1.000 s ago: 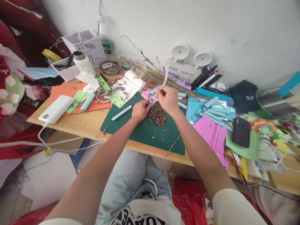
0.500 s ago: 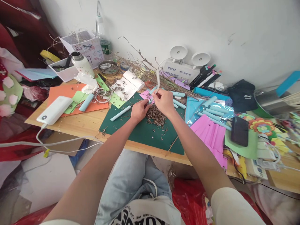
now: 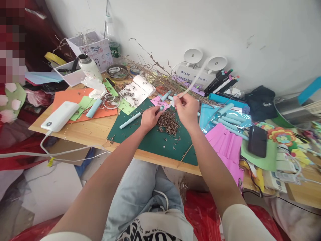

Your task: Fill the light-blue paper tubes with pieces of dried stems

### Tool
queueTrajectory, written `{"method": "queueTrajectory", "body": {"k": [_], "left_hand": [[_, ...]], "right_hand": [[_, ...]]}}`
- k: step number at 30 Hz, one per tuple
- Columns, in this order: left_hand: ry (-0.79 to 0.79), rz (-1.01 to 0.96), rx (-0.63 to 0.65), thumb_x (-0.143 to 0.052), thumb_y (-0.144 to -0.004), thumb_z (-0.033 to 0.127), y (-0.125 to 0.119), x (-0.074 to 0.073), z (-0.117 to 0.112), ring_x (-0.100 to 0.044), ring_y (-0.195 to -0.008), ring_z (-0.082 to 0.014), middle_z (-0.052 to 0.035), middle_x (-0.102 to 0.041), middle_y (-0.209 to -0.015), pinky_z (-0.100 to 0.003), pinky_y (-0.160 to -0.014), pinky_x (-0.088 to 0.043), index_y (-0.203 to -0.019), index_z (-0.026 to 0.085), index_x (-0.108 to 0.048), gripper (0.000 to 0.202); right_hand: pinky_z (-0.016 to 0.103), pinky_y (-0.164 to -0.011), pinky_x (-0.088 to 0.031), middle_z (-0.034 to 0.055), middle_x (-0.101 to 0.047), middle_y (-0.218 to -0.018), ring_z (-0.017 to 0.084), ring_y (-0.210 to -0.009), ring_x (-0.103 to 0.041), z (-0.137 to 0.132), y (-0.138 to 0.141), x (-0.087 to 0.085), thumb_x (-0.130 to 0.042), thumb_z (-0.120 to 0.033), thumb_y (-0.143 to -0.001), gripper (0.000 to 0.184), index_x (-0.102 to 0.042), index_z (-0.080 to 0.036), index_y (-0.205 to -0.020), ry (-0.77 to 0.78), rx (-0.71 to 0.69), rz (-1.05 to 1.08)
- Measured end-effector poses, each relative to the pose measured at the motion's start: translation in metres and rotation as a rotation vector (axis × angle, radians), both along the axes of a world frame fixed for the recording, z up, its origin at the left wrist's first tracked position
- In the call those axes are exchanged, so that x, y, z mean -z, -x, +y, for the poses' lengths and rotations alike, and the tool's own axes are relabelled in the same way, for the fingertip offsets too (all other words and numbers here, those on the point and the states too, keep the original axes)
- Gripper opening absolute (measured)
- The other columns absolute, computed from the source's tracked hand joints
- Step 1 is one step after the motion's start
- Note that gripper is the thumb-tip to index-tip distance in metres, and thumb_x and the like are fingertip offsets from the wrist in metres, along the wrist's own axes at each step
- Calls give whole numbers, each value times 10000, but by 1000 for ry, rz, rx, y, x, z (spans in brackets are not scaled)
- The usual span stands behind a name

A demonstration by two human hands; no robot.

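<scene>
Head view: left hand (image 3: pixel 150 118) pinches a blue tube (image 3: pixel 162 108) beside dried plant bits (image 3: pixel 168 124) on a green mat (image 3: pixel 147 142); right hand (image 3: pixel 187 108) grips a pale strip (image 3: pixel 195 82), tube work seemingly mid-step, next move calling for steady aim

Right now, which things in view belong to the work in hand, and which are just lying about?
Apparently in use:
light-blue tube, in the left hand
white strip, in the right hand
dried brown bits
green mat

Apparently just lying about:
white power bank
cream bottle
yellow tape roll
</scene>
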State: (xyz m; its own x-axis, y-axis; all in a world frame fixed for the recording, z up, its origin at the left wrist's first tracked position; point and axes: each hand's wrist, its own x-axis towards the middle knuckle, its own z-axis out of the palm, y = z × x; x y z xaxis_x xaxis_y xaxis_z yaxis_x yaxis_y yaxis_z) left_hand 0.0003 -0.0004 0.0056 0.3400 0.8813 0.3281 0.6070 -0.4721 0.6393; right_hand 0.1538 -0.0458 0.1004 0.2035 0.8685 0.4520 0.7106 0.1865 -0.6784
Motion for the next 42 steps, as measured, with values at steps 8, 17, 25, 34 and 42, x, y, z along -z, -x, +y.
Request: {"method": "queueTrajectory", "body": {"k": [8, 17, 25, 34, 42], "left_hand": [[9, 7, -13, -543, -947, 406, 0, 2, 0, -594, -756, -188, -44, -673, -824, -271, -659, -375, -880, 212, -648, 231], [8, -12, -13, -540, -945, 415, 0, 2, 1, -581, -743, -187, -45, -669, -815, -272, -655, -357, -873, 209, -646, 243], [15, -1, -11, -519, -954, 428, 0, -2, -1, -593, -780, -199, -56, -675, -842, -273, -671, -371, -880, 211, -639, 259], [175, -246, -79, -506, -961, 374, 2, 0, 4, -611, -702, -191, -39, -626, -713, -279, -703, -446, -777, 205, -558, 254], [881, -1138, -207, -600, -930, 401, 9, -45, 24, -706, -681, -157, -3, -588, -629, -245, -662, -581, -825, 174, -573, 251]], "right_hand": [[282, -563, -278, -21, -510, -509, 132, -516, -433, -103, -32, 29, -575, -453, -870, 429, -452, -211, -538, 529, 152, -159], [290, -572, -291, 34, -676, -670, 205, -644, -583, -114, -42, 54, -596, -455, -874, 278, -649, -223, -732, 708, 249, -369], [328, -753, -454, 72, -693, -914, 198, -752, -613, -79, -27, 68, -587, -310, -880, 225, -726, -191, -1011, 372, 100, -283], [310, -702, -519, 63, -719, -884, 189, -771, -648, -81, -26, 75, -621, -352, -850, 203, -737, -186, -866, 121, 146, 163], [328, -648, -548, 61, -726, -765, 202, -680, -670, -85, -25, 84, -657, -436, -800, 308, -751, -165, -912, 181, 211, 430]]}}
